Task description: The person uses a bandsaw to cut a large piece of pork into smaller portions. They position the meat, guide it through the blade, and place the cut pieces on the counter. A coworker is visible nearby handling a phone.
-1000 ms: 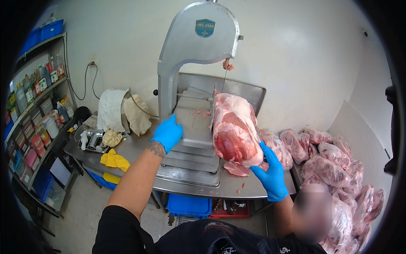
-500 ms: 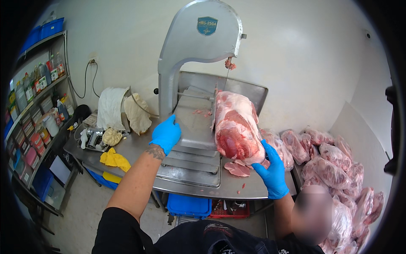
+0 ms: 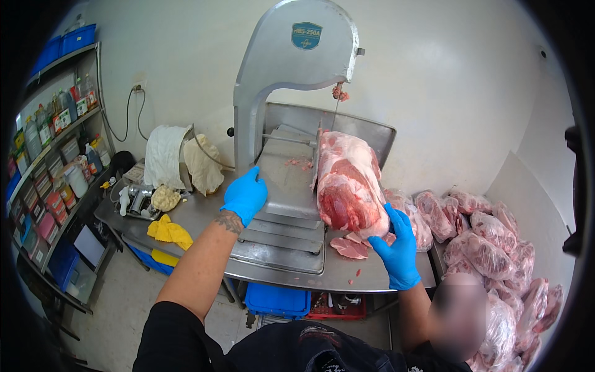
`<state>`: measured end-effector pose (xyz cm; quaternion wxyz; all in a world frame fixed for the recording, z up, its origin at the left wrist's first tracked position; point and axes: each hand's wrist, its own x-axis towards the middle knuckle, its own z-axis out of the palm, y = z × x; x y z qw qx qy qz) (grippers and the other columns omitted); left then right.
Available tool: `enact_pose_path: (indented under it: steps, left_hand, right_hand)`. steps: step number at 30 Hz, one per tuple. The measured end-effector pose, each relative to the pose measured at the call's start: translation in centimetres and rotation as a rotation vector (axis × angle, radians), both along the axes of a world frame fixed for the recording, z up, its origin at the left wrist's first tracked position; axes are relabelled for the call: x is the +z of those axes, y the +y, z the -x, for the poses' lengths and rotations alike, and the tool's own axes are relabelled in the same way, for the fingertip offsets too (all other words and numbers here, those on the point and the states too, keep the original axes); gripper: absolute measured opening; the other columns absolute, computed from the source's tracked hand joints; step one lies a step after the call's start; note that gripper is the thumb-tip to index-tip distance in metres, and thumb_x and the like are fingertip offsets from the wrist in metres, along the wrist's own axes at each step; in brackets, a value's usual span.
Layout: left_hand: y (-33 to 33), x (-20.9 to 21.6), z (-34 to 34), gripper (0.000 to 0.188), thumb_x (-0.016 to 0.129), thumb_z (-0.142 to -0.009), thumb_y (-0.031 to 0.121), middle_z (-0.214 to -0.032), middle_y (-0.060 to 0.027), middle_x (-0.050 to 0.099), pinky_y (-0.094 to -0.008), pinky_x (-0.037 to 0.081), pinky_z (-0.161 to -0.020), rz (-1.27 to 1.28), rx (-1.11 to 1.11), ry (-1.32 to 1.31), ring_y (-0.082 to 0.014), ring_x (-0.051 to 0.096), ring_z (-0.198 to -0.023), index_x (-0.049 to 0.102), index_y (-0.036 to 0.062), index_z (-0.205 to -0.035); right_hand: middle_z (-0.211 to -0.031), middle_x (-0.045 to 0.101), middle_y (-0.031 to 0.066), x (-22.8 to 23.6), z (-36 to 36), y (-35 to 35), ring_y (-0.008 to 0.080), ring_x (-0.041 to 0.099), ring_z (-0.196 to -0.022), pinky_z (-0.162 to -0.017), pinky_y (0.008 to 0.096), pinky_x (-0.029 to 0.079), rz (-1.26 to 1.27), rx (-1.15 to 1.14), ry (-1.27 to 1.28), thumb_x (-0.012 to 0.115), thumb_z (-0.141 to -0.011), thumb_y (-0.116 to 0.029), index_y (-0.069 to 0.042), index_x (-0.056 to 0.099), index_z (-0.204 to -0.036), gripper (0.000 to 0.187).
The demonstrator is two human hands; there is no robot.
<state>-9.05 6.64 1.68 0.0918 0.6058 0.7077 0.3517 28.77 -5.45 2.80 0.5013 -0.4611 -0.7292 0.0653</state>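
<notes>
A large pink and red piece of meat (image 3: 350,180) lies on the steel bandsaw (image 3: 260,68), lengthwise along the upright guide plate (image 3: 317,155). Its far end meets the thin saw blade (image 3: 336,115); how deep the blade sits, I cannot tell. My right hand (image 3: 400,251), gloved in blue, grips the meat's near right end, thumb and fingers apart around it. At the left edge of the sliding table (image 3: 282,180) is my left hand (image 3: 245,197), also blue-gloved, closed over that edge with the index finger pointing forward. Thin cut slices (image 3: 349,248) lie below the meat.
Plastic-wrapped meat pieces (image 3: 486,251) are heaped at the right. Cloths (image 3: 166,155), a yellow cloth (image 3: 169,232) and a tray of metal parts (image 3: 139,201) occupy the bench's left. Shelves of bottles (image 3: 46,127) stand far left; a blue crate (image 3: 277,301) sits under the bench.
The whole view has shifted slightly. Both hands and the meat hold nearly the same places relative to the saw.
</notes>
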Motion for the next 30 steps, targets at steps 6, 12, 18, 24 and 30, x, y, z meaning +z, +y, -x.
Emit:
enact_pose_path:
  steps: [6,12,18,24,30]
  left_hand:
    - [-0.1,0.1,0.0,0.054,0.049,-0.099,0.032,-0.125,-0.0222,0.07,-0.0535,0.054,-0.094,0.011,-0.019,-0.046,-0.0441,0.067,-0.111,0.054,0.0181,-0.151]
    - [-0.7,0.6,-0.2,0.051,0.048,-0.101,0.031,-0.132,-0.0259,0.066,-0.0497,0.052,-0.101,0.023,-0.01,-0.028,-0.0469,0.063,-0.118,0.057,0.0094,-0.146]
    - [-0.6,0.4,-0.3,0.05,0.048,-0.101,0.03,-0.13,-0.0262,0.066,-0.05,0.052,-0.1,0.012,-0.005,-0.021,-0.0469,0.064,-0.116,0.057,0.0098,-0.145]
    - [-0.2,0.0,0.0,0.049,0.048,-0.1,0.03,-0.129,-0.0263,0.067,-0.0509,0.053,-0.098,-0.003,-0.007,-0.02,-0.047,0.065,-0.114,0.058,0.0096,-0.144]
    - [-0.5,0.3,-0.2,0.049,0.048,-0.1,0.029,-0.127,-0.0263,0.068,-0.0507,0.054,-0.098,-0.012,0.006,-0.012,-0.0471,0.065,-0.112,0.058,0.0102,-0.145]
  right_hand:
    - [-0.13,0.058,0.0141,0.1,-0.3,0.8,0.0284,0.061,-0.118,-0.102,0.0376,0.05,-0.03,-0.04,-0.052,0.087,-0.074,-0.018,-0.008,0.055,-0.15,0.083]
    - [-0.126,0.059,0.0132,0.3,-0.4,1.2,0.0283,0.061,-0.115,-0.1,0.038,0.051,0.012,-0.039,-0.033,0.088,-0.074,-0.022,-0.009,0.056,-0.149,0.083]
    - [-0.127,0.061,0.0147,0.5,-0.4,1.7,0.03,0.063,-0.115,-0.099,0.0397,0.052,-0.054,-0.064,-0.111,0.088,-0.074,-0.026,-0.009,0.057,-0.148,0.082]
    - [-0.127,0.062,0.0152,0.5,-0.5,2.0,0.0308,0.063,-0.115,-0.099,0.0398,0.052,-0.023,-0.08,-0.108,0.088,-0.075,-0.027,-0.008,0.057,-0.148,0.081]
    - [-0.127,0.062,0.0153,0.7,-0.5,2.1,0.0298,0.064,-0.115,-0.099,0.0388,0.053,-0.036,-0.087,-0.115,0.087,-0.075,-0.026,-0.006,0.057,-0.147,0.08]
